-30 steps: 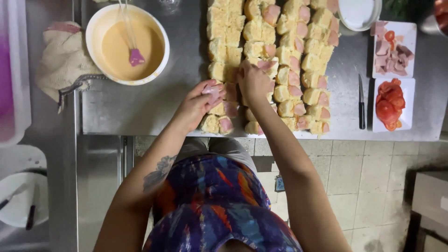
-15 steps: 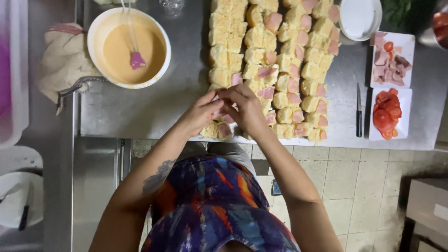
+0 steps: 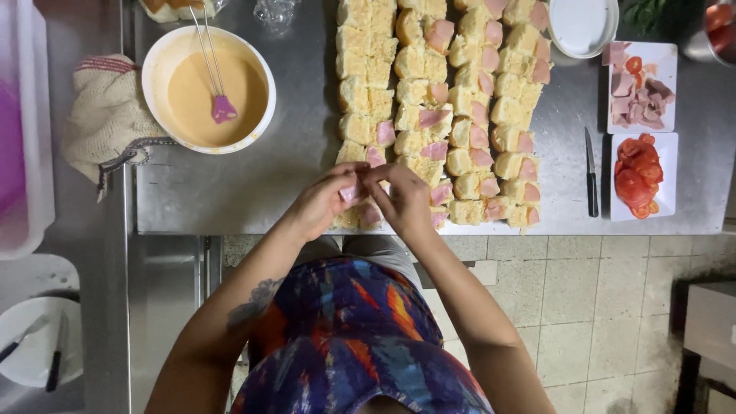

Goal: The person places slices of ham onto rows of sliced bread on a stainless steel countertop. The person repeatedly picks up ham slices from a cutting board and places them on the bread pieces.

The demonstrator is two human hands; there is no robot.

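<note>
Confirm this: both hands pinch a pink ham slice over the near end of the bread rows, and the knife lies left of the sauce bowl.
Wrong on the knife. In the head view the knife lies right of the bread rows, beside the tomato plate, far from the sauce bowl. The left hand and right hand do pinch the ham slice.

steel table [image 3: 245, 192], rolls [image 3: 460, 115], sauce bowl [image 3: 208, 88], knife [image 3: 590, 172]

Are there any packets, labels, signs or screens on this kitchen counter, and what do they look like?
No labels, signs or screens show.
Crinkled clear plastic wrapper: at the far edge of the steel counter, beside the white bowl of orange sauce; transparent, no print visible.
Everything else is unpackaged food: rows of split yellow bread rolls with pink ham, which both hands are working on.
</note>
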